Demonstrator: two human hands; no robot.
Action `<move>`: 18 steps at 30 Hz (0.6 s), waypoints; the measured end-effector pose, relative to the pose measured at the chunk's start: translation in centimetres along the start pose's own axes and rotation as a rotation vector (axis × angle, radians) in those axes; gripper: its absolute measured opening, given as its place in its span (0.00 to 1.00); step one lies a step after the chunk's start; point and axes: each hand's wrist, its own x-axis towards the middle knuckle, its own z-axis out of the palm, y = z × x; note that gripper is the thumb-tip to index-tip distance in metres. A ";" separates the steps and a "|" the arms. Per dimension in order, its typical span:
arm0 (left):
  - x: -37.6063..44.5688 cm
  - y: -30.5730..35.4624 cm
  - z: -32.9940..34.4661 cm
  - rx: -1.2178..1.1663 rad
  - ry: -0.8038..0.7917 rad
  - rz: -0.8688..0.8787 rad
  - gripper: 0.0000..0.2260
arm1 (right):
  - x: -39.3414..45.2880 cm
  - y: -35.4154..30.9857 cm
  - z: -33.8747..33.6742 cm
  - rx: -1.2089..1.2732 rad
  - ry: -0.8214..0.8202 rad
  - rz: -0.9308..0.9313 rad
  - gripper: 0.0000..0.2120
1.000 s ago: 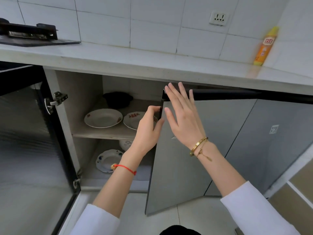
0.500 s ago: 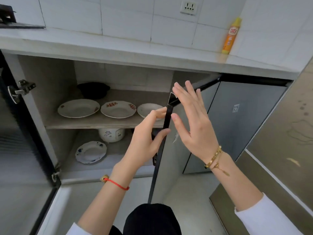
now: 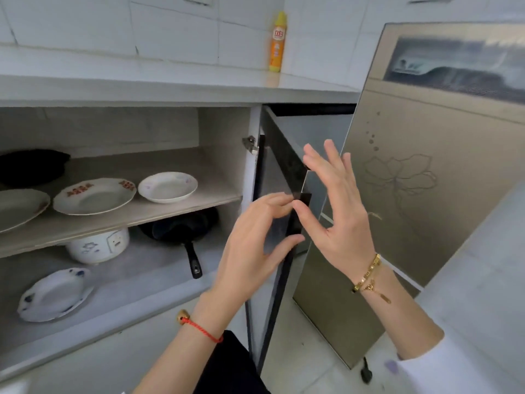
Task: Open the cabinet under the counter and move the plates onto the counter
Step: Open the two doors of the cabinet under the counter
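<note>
1. The left hand (image 3: 255, 243) pinches the dark door (image 3: 279, 211) edge; the right hand (image 3: 335, 206) is wide and flat beside it.
2. Best to swing the door fully clear.
3. The plates (image 3: 95, 194) sit on the shelf (image 3: 119, 220), under the surface (image 3: 170, 86).

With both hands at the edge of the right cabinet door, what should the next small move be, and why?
Probably let go of the door and reach the left hand toward the nearest plate on the upper shelf. The door already stands wide, the plates lie fully exposed, and none is on the counter yet. The right hand is open, flat against the door's edge.
</note>
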 end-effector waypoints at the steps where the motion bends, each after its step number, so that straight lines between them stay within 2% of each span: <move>1: 0.2 0.2 0.8 -0.015 -0.002 0.007 0.19 | -0.3 0.4 -0.6 -0.027 0.008 0.017 0.23; 8: 2.1 0.9 6.6 -0.102 -0.062 -0.055 0.17 | -2.1 3.3 -4.4 -0.236 0.009 0.153 0.23; 18: 4.7 1.5 14.7 -0.026 -0.103 -0.094 0.18 | -3.1 8.1 -7.1 -0.437 0.029 0.370 0.23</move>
